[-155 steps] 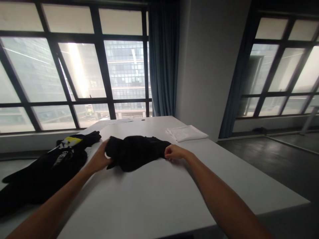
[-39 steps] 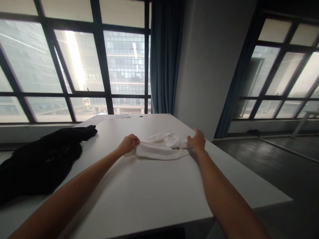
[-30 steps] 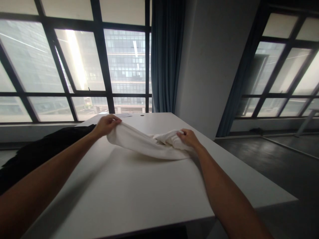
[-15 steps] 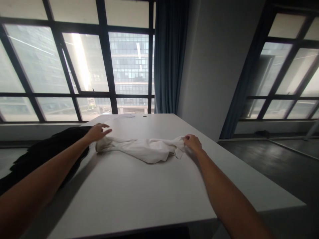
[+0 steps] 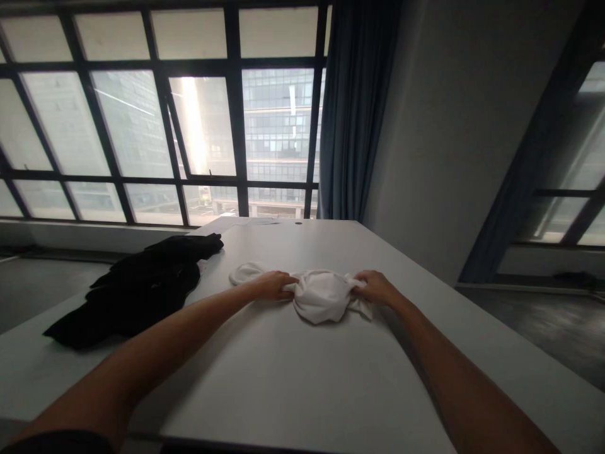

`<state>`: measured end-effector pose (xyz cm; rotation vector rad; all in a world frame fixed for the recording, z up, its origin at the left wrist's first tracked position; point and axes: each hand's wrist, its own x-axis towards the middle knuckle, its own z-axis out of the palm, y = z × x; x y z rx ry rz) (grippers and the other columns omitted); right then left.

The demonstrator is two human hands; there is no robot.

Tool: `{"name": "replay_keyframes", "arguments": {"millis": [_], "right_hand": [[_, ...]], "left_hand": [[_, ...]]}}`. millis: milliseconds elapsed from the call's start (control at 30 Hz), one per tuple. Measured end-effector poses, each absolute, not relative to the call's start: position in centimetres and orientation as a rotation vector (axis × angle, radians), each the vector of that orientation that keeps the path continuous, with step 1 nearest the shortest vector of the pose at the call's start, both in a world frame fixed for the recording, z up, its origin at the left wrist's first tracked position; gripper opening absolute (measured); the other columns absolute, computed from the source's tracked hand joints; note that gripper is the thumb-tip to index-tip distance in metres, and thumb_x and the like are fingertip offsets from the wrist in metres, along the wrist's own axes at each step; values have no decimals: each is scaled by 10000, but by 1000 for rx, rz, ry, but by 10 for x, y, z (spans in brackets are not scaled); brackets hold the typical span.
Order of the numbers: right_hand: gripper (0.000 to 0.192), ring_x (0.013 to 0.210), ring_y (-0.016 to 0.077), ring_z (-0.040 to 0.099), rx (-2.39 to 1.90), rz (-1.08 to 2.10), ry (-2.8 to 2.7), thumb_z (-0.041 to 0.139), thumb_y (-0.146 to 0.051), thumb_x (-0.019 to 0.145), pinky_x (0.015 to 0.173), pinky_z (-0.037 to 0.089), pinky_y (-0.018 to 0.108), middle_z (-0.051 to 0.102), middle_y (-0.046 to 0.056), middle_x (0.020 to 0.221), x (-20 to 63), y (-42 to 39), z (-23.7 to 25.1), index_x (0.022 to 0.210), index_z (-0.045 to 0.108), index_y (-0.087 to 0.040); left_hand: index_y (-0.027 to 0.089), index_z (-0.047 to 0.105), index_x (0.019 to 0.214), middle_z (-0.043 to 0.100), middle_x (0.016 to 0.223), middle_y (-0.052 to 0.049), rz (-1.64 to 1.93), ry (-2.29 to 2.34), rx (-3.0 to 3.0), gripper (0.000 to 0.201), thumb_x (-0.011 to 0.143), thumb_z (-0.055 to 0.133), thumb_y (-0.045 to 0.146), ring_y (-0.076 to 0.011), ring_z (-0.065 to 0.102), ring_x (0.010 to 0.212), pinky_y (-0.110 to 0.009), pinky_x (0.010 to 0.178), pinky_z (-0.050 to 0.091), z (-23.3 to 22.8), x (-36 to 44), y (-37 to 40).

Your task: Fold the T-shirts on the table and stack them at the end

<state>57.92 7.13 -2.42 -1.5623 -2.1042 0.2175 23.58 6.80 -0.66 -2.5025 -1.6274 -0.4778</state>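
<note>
Your left hand (image 5: 274, 285) and right hand (image 5: 375, 287) both grip the white cloth (image 5: 321, 295), which lies bunched on the table (image 5: 293, 384) straight ahead of you. The cloth's long axis runs left to right, across your line of sight. Your right hand is closed on its right end. Your left hand is closed on the cloth partway along, so a loose tail of it curls out beyond your left knuckles, toward the black clothes (image 5: 142, 287). The bulk sits between your two fists, sagging toward you. Both hands are level with each other and equally near the bundle; neither has to reach. The black pile lies well apart, off to your left.
</note>
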Motion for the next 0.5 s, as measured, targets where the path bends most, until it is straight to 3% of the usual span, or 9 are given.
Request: {"name": "replay_keyframes", "arguments": {"millis": [67, 133, 233, 267, 333, 367, 433, 500], "right_hand": [[373, 1131, 296, 600, -1480, -85, -1881, 585, -322, 807, 975, 474, 371, 641, 151, 1219, 576, 77, -29, 1106, 716, -141], [532, 1365, 310, 411, -1383, -213, -1820, 541, -313, 851, 1094, 388, 405, 389, 180, 1509, 572, 81, -37, 1349, 559, -126], [725, 1478, 305, 193, -1386, -116, -2030, 586, -340, 847, 1161, 299, 440, 74, 145, 1636, 567, 83, -52, 1506, 342, -164], [745, 1480, 305, 185, -1426, -53, -2104, 605, -344, 841, 1166, 287, 445, 55, 142, 1638, 567, 84, -57, 1513, 330, -175], [724, 1470, 309, 221, -1518, 65, -2211, 637, -351, 831, 1166, 281, 444, 109, 151, 1631, 569, 84, -62, 1489, 386, -183], [696, 1460, 311, 251, -1557, 112, -2247, 650, -356, 827, 1165, 282, 442, 163, 159, 1619, 571, 85, -63, 1464, 432, -182], [639, 1437, 310, 310, -1612, 174, -2300, 667, -357, 819, 1165, 283, 429, 272, 171, 1583, 576, 85, -63, 1410, 513, -171], [604, 1419, 306, 347, -1646, 208, -2334, 678, -349, 811, 1172, 272, 407, 352, 182, 1543, 579, 83, -61, 1368, 560, -147]], "left_hand": [[201, 592, 1227, 595, 1259, -93, -450, -1668, -2418, 309, 954, 581, 344, -216, 616, 1052, -415, 884, 541, 8, 238, 74], [199, 590, 1230, 596, 1258, -94, -439, -1714, -2306, 313, 954, 580, 345, -215, 617, 1047, -419, 882, 542, 36, 233, 84], [169, 567, 1263, 586, 1272, -101, -456, -1819, -2061, 366, 943, 596, 344, -239, 609, 1079, -460, 902, 530, 95, 200, 98], [149, 564, 1262, 572, 1295, -121, -472, -1891, -1926, 347, 957, 570, 315, -264, 581, 1136, -498, 943, 499, 115, 183, 101], [-69, 564, 1171, 543, 1269, -308, -479, -2041, -1679, 323, 977, 483, 176, -404, 500, 1214, -654, 943, 402, 142, 143, 102], [-109, 575, 1106, 564, 1219, -331, -457, -2141, -1557, 313, 955, 515, 158, -433, 487, 1209, -674, 924, 391, 149, 122, 100], [-114, 613, 931, 635, 1055, -303, -407, -2254, -1468, 313, 869, 653, 190, -460, 515, 1140, -654, 847, 431, 147, 86, 90], [-29, 614, 734, 665, 825, -179, -382, -2246, -1566, 291, 785, 746, 226, -423, 559, 1060, -600, 794, 470, 132, 59, 76]]}}
